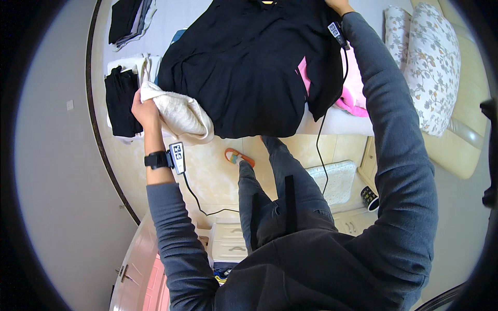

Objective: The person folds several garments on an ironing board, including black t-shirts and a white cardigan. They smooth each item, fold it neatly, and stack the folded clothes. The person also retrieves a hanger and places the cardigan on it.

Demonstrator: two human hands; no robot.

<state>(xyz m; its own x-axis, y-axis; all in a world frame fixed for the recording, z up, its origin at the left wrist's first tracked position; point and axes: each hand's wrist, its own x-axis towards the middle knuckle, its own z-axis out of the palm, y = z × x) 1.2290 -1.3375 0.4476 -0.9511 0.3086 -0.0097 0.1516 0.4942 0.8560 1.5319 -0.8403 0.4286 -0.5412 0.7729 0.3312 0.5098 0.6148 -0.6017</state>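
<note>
A black long-sleeved top (244,67) lies spread over the bed in front of me, its lower edge hanging over the near side. My left hand (145,111) is closed on a bunched cream cloth (181,114), which laps against the top's left side. The cloth's exact kind is unclear. At the far right, my right hand (340,6) is by the top's upper right part. The upper picture edge cuts off its fingers, so their grip is hidden.
Folded black clothing (122,101) sits left of my left hand, and dark and grey folded clothes (129,23) lie beyond. Pink fabric (354,93) shows beneath the top. Floral pillows (433,67) rest at right. Cables (317,147) hang from wrist devices.
</note>
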